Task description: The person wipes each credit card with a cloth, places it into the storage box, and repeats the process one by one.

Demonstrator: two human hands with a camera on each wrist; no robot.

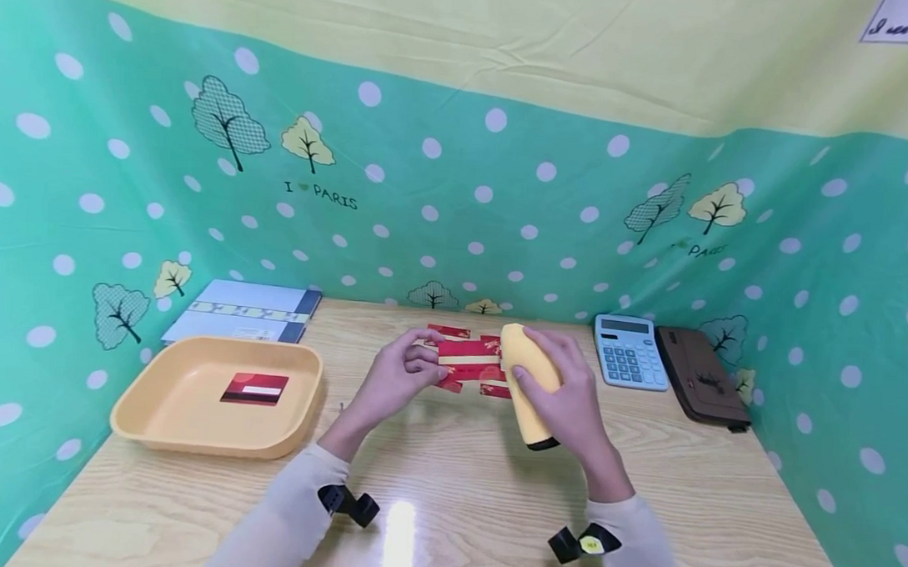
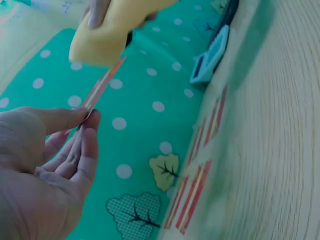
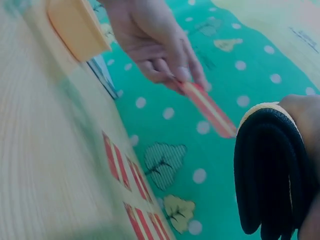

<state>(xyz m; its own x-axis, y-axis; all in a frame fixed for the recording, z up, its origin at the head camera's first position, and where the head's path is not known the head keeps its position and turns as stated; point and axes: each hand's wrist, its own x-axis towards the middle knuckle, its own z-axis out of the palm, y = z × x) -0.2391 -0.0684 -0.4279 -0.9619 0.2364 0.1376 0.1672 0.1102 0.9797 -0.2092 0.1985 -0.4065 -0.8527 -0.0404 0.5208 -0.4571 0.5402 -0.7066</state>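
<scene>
My left hand [image 1: 398, 373] pinches a red card [image 1: 466, 371] with a pale stripe between thumb and fingers, holding it up above the table. In the left wrist view the card [image 2: 101, 86] shows nearly edge-on. My right hand [image 1: 569, 394] grips a thick folded cloth [image 1: 525, 357], yellow outside, its black inner layers [image 3: 262, 165] facing the right wrist camera. In the head view the cloth overlaps the card's right end. Beneath the held card, several similar red cards [image 3: 116, 161] lie on the table in rows, partly hidden in the head view.
To the left, a shallow peach tray [image 1: 130, 418] contains a red card [image 1: 255, 389] with white and black bands. Behind it lies a blue-and-white folder [image 1: 228, 301]. A blue calculator [image 1: 630, 352] and a brown wallet [image 1: 700, 377] are at the back right. Green dotted curtain [image 1: 495, 193] surrounds the wooden table [image 1: 446, 517].
</scene>
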